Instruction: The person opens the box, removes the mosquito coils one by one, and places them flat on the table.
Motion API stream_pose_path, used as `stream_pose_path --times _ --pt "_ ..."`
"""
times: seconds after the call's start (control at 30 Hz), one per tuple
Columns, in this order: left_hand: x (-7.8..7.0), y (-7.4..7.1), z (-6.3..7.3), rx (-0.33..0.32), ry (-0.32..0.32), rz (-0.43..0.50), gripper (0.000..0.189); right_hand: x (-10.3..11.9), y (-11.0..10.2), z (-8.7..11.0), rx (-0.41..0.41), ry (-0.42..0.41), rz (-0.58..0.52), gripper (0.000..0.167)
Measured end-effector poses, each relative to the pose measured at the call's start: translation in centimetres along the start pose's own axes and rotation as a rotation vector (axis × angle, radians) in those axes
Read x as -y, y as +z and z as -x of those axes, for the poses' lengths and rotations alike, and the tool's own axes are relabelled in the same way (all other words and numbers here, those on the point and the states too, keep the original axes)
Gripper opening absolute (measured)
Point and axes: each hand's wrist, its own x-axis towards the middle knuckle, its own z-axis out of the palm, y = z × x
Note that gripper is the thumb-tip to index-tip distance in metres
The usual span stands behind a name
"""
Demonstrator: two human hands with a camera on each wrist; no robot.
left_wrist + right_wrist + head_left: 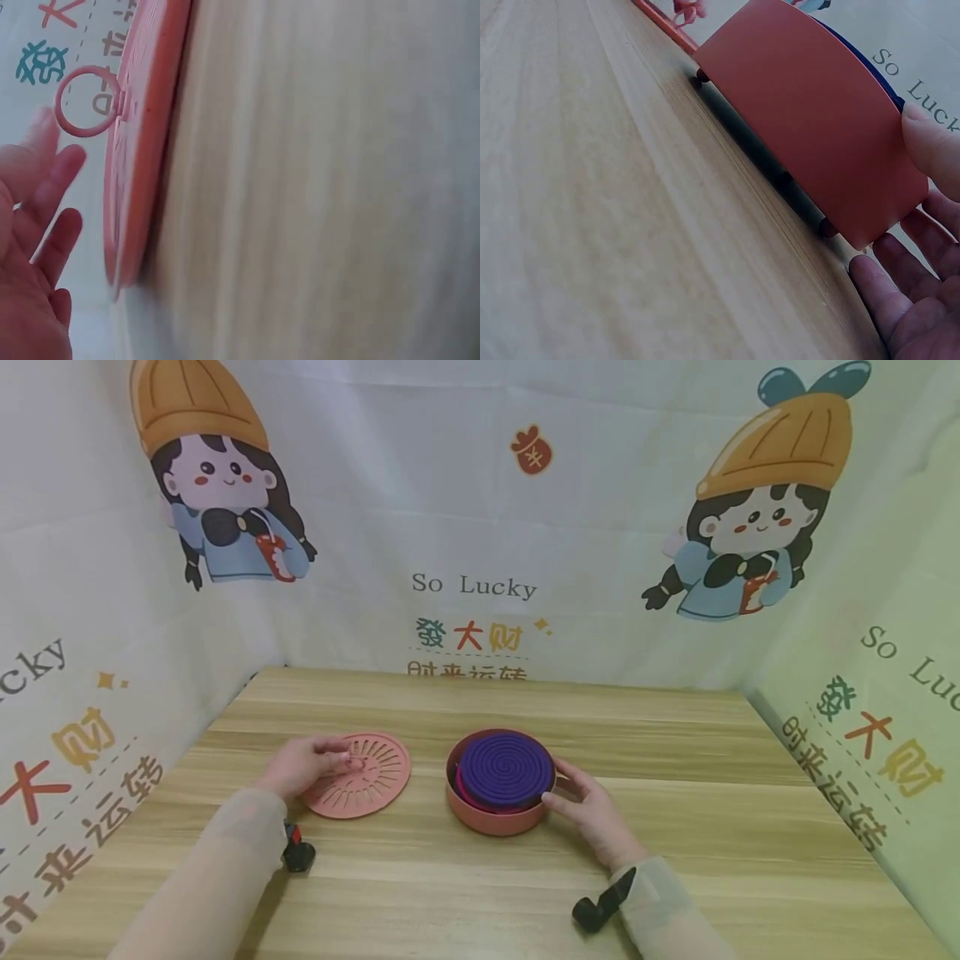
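Note:
A pink round lid (385,789) with radiating slots lies flat on the table at the left, a ring handle (59,118) standing up from it. My left hand (303,766) is over the lid's left side, its fingertips right at the ring and its fingers loosely spread. To the right stands a round salmon-pink mosquito coil box (495,823). A purple spiral mosquito coil (506,768) sits in its top, tilted, with a magenta edge showing beneath. My right hand (592,814) grips the box's right side, thumb at the rim and fingers around the wall.
The wooden table (420,893) carries the box and lid near its middle. A printed white cloth (360,502) hangs behind and on both sides. Each wrist wears a small black camera (588,914). In the right wrist view, small feet (827,227) show under the box.

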Motion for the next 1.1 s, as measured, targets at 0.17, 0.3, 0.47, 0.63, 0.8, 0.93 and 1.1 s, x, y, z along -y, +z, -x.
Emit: stream_pose_path --times 0.17,0.3,0.47,0.63,0.8,0.93,1.1 --pt "-1.5 0.0 0.6 -0.063 0.053 0.003 0.054 -0.1 0.1 0.0 -0.001 -0.016 0.015 0.063" --pt "-3.4 0.8 1.2 -0.091 0.098 0.099 0.061 -0.2 0.1 -0.1 -0.004 -0.025 0.021 0.062" --pt "-5.8 2.8 2.1 -0.074 0.109 0.305 0.056 -0.2 0.1 -0.1 -0.007 -0.005 0.006 0.062" --pt "-7.8 5.6 2.8 -0.060 0.109 0.493 0.053 -0.1 0.1 -0.1 -0.002 -0.008 0.006 0.062" --pt "-9.2 8.6 3.4 -0.060 0.099 0.624 0.047 0.1 0.2 0.0 0.008 -0.009 -0.002 0.062" --pt "-9.7 10.4 3.7 -0.077 0.098 0.664 0.045 0.3 0.2 0.1 0.012 -0.005 -0.012 0.062" --pt "-9.6 12.2 3.8 -0.096 0.080 0.677 0.048 0.2 0.3 0.2 0.014 -0.010 -0.010 0.062"
